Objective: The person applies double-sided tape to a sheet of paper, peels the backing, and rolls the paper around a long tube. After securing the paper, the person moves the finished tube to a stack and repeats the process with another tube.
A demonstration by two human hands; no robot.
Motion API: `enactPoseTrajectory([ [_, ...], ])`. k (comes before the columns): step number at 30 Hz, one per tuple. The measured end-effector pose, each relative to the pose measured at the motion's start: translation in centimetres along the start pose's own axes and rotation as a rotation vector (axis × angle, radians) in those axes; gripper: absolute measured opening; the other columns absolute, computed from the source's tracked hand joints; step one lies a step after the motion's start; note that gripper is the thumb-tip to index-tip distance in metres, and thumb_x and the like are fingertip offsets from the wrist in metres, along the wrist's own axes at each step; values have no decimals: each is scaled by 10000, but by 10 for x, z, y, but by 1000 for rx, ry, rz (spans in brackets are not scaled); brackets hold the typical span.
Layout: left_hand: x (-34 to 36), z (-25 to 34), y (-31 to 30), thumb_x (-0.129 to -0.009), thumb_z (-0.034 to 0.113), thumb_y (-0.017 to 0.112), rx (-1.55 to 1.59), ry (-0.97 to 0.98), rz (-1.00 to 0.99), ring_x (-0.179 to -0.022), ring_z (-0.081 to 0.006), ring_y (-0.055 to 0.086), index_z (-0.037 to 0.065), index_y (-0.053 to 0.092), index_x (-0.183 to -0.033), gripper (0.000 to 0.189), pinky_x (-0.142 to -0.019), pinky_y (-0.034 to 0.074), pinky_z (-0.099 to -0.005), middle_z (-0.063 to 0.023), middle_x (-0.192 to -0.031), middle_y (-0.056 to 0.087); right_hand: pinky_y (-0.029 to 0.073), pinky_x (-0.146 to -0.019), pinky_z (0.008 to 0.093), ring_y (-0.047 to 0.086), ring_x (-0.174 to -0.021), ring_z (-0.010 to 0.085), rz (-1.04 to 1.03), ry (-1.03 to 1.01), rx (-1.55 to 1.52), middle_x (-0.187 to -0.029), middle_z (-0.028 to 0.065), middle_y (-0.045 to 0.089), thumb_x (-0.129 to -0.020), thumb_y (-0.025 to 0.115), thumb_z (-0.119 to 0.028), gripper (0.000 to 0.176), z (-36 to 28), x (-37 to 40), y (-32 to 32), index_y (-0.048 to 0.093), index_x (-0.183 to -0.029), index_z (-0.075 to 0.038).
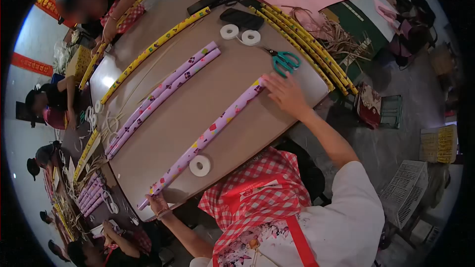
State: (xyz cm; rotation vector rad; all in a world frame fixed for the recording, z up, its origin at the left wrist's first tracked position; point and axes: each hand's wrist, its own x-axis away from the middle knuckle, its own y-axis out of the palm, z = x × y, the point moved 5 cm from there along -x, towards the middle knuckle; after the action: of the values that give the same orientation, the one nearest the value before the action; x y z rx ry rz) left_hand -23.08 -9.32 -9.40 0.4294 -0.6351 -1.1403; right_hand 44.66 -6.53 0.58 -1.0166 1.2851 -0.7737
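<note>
A long purple patterned roll (pixel 213 129) lies diagonally on the brown table. At its lower left end my left hand (pixel 158 204) has its fingers around the tip. My right hand (pixel 283 91) rests at the upper right end, fingers spread, touching the roll. Just above that hand are teal-handled scissors (pixel 285 62). A white tape roll (pixel 200 165) lies beside the purple roll, on the side nearer my body. Farther across, two more purple rolls (pixel 166 91) lie side by side.
Yellow patterned rolls (pixel 302 44) lie at the table's right edge, another (pixel 153 49) at the far side. Two tape rolls (pixel 240 34) sit by a dark phone (pixel 241 19). Other people (pixel 116 10) work at the left. A white crate (pixel 404 193) stands at right.
</note>
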Motion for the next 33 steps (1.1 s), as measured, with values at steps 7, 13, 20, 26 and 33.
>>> enactPoseTrajectory([
  [7,-3,-1,-2,-966,351,523,-47,46,40,-1151,-335,549,-87,511,-1149,475,-1061,427,-457,-226,-1208,573,481,-833,388,603,-1008,230,92,454,-486,-1192,69,590,-980,522,-230,255,32,9,-3,619,-1163,-82],
  [13,2,-1,1,-938,370,569,-74,38,190,-1130,-298,562,-48,470,-1216,512,-1008,473,-426,-188,-1186,585,514,-747,367,625,-880,239,50,681,-760,-1063,125,586,-918,598,-418,459,41,-11,46,585,-1168,-33],
  [20,8,-5,20,-958,423,527,-140,6,335,-1111,-306,572,-15,480,-1217,511,-982,473,-434,-163,-1180,583,467,-894,426,558,-1085,327,19,727,-683,-1183,204,561,-799,707,-498,769,19,-32,54,453,-1309,18],
  [26,-3,-11,-1,-988,367,498,-74,-41,355,-1149,-302,539,36,460,-1249,423,-975,450,-438,-139,-1221,560,459,-878,371,581,-1005,274,43,806,-920,-1103,153,584,-861,677,-285,586,41,-23,75,465,-1327,0],
  [33,3,-14,2,-1004,269,450,-117,-55,258,-1017,-200,594,81,583,-1100,249,-1021,380,-417,-72,-959,633,477,-691,273,576,-760,126,40,925,-1219,-968,84,602,-927,601,-210,477,38,-29,53,464,-1333,2],
])
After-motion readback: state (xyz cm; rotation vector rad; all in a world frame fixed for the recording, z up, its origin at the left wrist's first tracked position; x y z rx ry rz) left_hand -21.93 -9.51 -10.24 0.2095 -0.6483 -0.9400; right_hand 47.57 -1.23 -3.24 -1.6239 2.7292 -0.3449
